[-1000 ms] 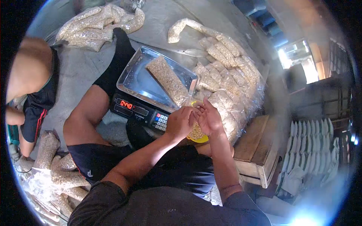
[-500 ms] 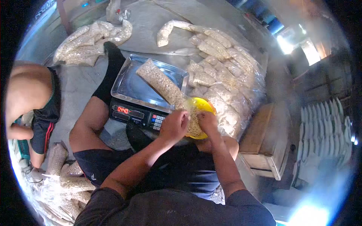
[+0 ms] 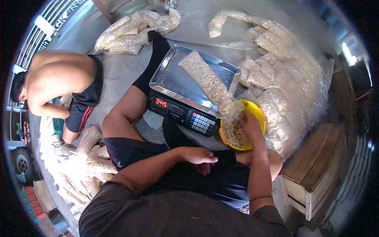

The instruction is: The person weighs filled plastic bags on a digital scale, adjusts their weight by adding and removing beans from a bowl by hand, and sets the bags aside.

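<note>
A clear plastic bag of pale, puffed-looking pieces (image 3: 203, 77) lies slantwise on the steel tray (image 3: 166, 81) of a digital scale (image 3: 179, 114), whose red display reads 0445. The bag's loose, crumpled mouth hangs over the tray's edge, against a yellow bowl (image 3: 259, 114) of similar pieces. My right hand (image 3: 251, 128) reaches into that bowl, its fingertips hidden among the pieces beside the bag's mouth. Over my lap, in front of the scale, my left hand (image 3: 199, 157) is empty, thumb apart from loosely bent fingers.
Filled bags are heaped at the right (image 3: 276, 87), back left (image 3: 134, 33) and lower left (image 3: 92, 158). A wooden crate (image 3: 312, 170) stands near my right knee. At the left another person (image 3: 65, 79) bends over a green container (image 3: 58, 124).
My left hand has moved from the bag's mouth back over my lap. My right hand remains at the bowl. The display went from 0440 to 0445, and my view has turned left.
</note>
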Demonstrator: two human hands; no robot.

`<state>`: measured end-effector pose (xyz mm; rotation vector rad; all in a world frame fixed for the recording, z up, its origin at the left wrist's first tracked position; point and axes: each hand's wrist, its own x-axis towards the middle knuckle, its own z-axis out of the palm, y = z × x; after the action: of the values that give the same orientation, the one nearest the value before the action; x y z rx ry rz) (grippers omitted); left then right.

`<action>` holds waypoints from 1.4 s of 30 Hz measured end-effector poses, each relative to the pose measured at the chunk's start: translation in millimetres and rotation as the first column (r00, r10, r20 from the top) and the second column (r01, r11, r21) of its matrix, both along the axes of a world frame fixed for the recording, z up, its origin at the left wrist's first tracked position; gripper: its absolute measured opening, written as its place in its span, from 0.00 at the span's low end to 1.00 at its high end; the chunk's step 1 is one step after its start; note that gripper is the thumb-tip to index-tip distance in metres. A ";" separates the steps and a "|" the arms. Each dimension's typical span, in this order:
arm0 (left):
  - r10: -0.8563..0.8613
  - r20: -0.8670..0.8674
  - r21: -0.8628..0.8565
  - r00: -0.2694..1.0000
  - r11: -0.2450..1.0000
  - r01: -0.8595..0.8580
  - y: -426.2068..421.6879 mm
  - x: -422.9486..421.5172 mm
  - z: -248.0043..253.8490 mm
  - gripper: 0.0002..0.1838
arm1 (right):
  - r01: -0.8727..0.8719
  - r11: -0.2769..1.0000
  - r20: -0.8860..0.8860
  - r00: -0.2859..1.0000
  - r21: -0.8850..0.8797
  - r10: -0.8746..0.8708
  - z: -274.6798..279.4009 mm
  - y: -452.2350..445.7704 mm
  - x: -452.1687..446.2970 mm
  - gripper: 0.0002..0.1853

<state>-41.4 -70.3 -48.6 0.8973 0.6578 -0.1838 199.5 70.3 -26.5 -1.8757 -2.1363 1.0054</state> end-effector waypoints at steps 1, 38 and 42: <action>0.036 0.055 -0.089 0.998 0.996 -0.031 4.8 1.2 -1.9 0.37 | -0.032 0.999 0.003 0.999 0.024 0.032 -7.0 2.1 3.1 0.28; 0.066 0.127 0.125 0.990 0.989 -0.082 -18.6 7.7 -39.8 0.27 | 0.095 0.971 -0.018 0.995 0.220 -0.093 -22.8 -5.4 -1.5 0.13; 0.099 0.098 0.019 0.990 0.995 -0.101 -15.2 6.3 -26.9 0.26 | 0.143 0.975 -0.028 0.990 0.169 -0.140 -5.2 -7.8 -4.8 0.14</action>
<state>-35.0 -85.5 -75.5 0.8881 0.6142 -0.0427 194.6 62.5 -31.7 -1.8992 -1.9776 0.7800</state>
